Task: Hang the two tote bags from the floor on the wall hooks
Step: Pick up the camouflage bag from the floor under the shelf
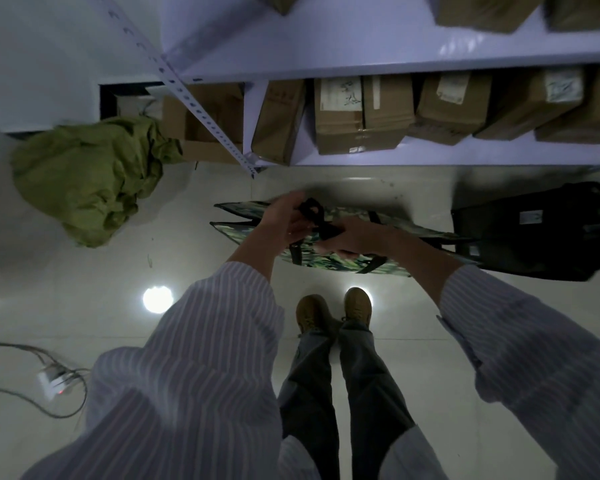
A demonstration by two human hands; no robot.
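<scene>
While both hands' fingers grip the camouflage tote's black handles, a black tote and shelving crowd close.

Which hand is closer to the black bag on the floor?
The right hand. It grips the straps of the green patterned bag, and the black bag sits off to its right. The left hand is on the far side of the straps, further from it.

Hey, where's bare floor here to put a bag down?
Bare tile lies between the green cloth bundle and the camouflage tote, and right of the shoes. Crowded: the black tote by the shelf, cables lower left.
</scene>
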